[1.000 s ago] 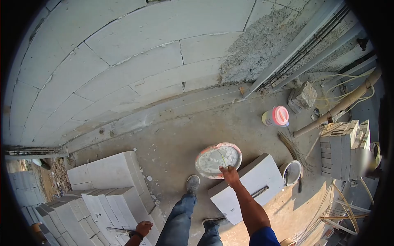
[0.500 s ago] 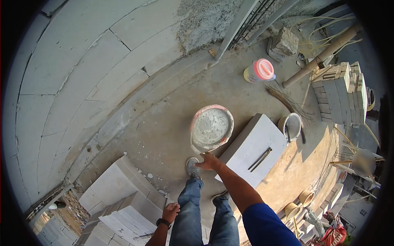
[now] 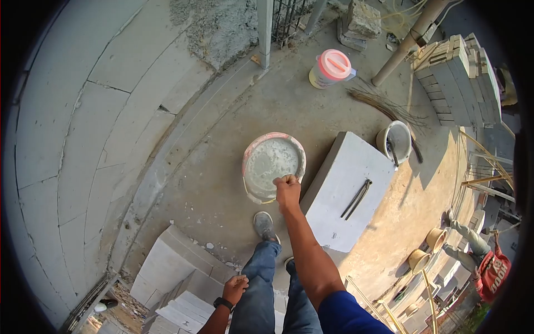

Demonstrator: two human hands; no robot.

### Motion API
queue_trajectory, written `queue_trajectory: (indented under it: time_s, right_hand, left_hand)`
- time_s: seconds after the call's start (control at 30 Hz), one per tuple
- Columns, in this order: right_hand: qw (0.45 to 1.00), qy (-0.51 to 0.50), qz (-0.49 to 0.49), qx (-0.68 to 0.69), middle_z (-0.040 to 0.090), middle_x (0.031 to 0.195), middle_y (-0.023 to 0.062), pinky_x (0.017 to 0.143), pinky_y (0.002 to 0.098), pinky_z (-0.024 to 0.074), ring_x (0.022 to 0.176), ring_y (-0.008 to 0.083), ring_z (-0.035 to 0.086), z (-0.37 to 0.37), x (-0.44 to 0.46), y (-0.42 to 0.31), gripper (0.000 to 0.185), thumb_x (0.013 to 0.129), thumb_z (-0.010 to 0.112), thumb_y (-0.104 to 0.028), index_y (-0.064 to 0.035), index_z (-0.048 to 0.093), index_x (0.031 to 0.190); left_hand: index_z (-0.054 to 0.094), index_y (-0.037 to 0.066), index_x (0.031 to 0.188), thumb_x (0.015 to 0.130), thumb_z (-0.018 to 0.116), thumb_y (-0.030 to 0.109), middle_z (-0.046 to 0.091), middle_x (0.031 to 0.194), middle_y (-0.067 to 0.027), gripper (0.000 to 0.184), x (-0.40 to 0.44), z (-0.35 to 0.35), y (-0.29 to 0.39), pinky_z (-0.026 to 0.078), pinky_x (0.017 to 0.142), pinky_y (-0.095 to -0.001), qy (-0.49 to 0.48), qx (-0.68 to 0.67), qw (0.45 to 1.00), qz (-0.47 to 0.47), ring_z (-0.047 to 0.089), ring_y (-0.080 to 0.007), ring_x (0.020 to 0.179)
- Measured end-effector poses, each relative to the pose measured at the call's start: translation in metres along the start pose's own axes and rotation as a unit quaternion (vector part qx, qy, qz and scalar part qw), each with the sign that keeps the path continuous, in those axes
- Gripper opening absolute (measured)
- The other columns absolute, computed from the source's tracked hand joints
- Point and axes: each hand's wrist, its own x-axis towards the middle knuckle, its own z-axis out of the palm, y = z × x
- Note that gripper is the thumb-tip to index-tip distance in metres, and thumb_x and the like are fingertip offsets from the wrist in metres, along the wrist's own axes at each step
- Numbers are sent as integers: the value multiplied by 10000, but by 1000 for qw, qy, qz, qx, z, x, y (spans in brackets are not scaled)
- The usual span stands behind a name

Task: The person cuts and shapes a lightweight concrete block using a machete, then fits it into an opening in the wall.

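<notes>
A round bucket (image 3: 273, 161) of wet grey mix, with a pinkish rim, stands on the floor. Over its near right edge is my right hand (image 3: 287, 191), fingers pinched together; what they hold, if anything, is hidden. The bucket's thin handle lies along the near rim. My left hand (image 3: 236, 287), with a dark wristband, hangs beside my left thigh, its fingers curled and nothing visible in them. Pincers (image 3: 356, 199) rest on a large pale block (image 3: 347, 192) to the right of the bucket.
A pink-lidded jug (image 3: 332, 68) stands beyond the bucket. Right of the block sits a small bucket (image 3: 394, 142) with a tool inside. Block stacks (image 3: 456, 80) stand at upper right, more blocks (image 3: 178, 259) at lower left. A person in red (image 3: 492, 273) is at far right.
The view has turned, shifting the surroundings. My right hand has gone from the near rim to above the bucket, its fingers now closed. My left hand has moved away from the blocks toward my thigh.
</notes>
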Motion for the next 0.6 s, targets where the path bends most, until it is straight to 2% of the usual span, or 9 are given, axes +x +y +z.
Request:
queue_trajectory:
  time_s: [0.03,0.1,0.2,0.23,0.37,0.4,0.53,0.6]
  right_hand:
    - [992,-50,-115,-1,525,627,2,504,282,401,579,76,491,10,-32,-5,195,887,706,-76,-68,531,803]
    - [983,-117,35,141,493,595,-15,416,278,365,447,96,432,8,-102,-22,236,899,700,-34,-104,505,786]
    - [974,-117,131,146,517,600,5,394,280,368,433,112,468,-30,-159,22,245,899,709,-31,-105,506,784]
    - [973,-122,152,126,522,600,9,391,279,375,435,117,485,-47,-171,43,240,900,707,-30,-104,509,785]
    - [970,-166,105,-146,526,605,20,398,300,454,453,136,539,-148,-183,130,235,869,724,-34,-92,511,790]
    - [962,-157,106,-194,593,601,70,411,318,466,448,164,577,-171,-180,135,187,821,710,-59,-46,541,743]
    - [935,-145,82,-313,580,613,84,395,341,490,445,188,595,-244,-164,136,169,786,716,-55,-5,555,789]
    - [918,-165,59,-355,555,606,77,384,344,485,429,187,578,-271,-154,141,159,786,702,-32,3,548,797]
  left_hand:
    - [667,5,1275,995,719,333,754,1117,-89,434,-2,-5,-11,578,788,-301,-4,18,1000,-16,738,-168,966]
    - [687,3,1241,985,731,361,759,1087,-96,442,-17,2,-9,575,782,-311,10,47,998,-27,738,-174,949]
    - [696,2,1224,979,737,391,764,1064,-100,461,-15,8,-14,572,793,-310,-13,33,998,48,737,-171,941]
    - [700,-4,1211,981,736,393,766,1065,-107,460,-15,12,-6,574,827,-312,-12,54,997,53,737,-166,950]
    - [688,-13,1236,993,723,377,768,1122,-137,460,-15,40,18,562,915,-321,24,20,991,133,738,-197,1031]
    - [687,-15,1239,998,714,386,767,1131,-142,469,-22,48,22,558,928,-321,34,6,989,146,736,-205,1049]
    - [689,-5,1235,1004,693,410,764,1133,-142,474,-41,73,11,551,940,-338,44,-53,983,171,730,-225,1065]
    - [691,5,1231,995,697,421,763,1116,-139,479,-43,88,-26,551,932,-350,64,-57,982,169,728,-234,1052]
